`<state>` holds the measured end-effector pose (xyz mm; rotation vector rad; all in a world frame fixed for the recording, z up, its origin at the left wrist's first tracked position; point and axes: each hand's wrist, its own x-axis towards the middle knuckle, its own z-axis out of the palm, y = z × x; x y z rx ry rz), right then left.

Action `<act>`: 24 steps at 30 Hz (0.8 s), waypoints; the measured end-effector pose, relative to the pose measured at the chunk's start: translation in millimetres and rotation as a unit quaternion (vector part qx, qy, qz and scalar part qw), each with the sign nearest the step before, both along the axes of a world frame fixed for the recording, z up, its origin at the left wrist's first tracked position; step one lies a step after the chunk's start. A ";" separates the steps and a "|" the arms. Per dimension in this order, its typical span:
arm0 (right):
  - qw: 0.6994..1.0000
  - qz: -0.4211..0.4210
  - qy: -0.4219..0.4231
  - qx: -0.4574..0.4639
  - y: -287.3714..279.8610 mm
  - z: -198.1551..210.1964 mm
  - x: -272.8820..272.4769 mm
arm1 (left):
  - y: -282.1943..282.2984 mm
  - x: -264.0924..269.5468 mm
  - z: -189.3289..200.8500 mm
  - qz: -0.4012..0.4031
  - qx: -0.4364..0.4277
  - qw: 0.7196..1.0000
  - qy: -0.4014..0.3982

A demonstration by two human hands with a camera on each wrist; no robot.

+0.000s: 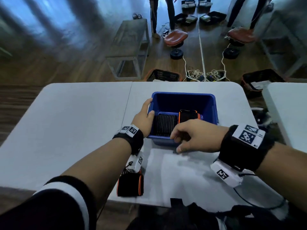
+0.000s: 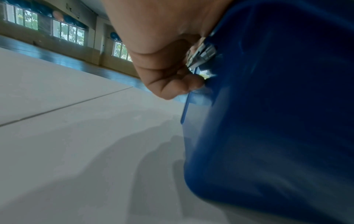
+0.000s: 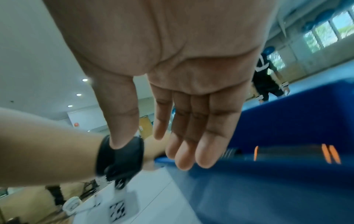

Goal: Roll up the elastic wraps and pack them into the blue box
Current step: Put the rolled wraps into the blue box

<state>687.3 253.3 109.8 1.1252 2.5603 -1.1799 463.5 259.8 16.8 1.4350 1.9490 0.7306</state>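
Wraps are black with orange edge stripes. One rolled wrap point(image 1: 189, 116) sits inside the blue box point(image 1: 209, 103) beside a flat black ribbed piece point(image 1: 164, 125); another wrap point(image 1: 130, 184) lies on the white table point(image 1: 74, 113) under the left forearm. Left hand point(image 1: 144, 117) grips the box's left rim. Right hand point(image 1: 197, 135) hovers over the near rim, fingers relaxed, holding nothing.

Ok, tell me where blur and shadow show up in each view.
Head view: edges warp and smear, the far room is dim and bluish, and a soft shadow lies on the table near the right hand. Left wrist view: the box wall is streaked with blur, hand shadows on the table. Right wrist view: the palm is sharp, the box and wrap smeared.
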 end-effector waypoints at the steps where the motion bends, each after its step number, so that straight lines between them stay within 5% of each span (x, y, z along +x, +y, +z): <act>1: 1.000 0.004 0.001 -0.011 -7.6 -7.0 -0.6 | 0.0 -0.5 -0.9 -0.003 0.002 1.000 -0.001; 13: 0.995 -0.025 -0.030 -0.095 -89.8 -101.3 -54.3 | 4.3 -6.9 -8.8 -0.041 -0.001 0.999 -0.028; 24: 0.969 -0.213 0.042 -0.117 -154.7 -128.3 -109.6 | 8.1 -12.6 -8.2 -0.060 -0.007 0.997 -0.050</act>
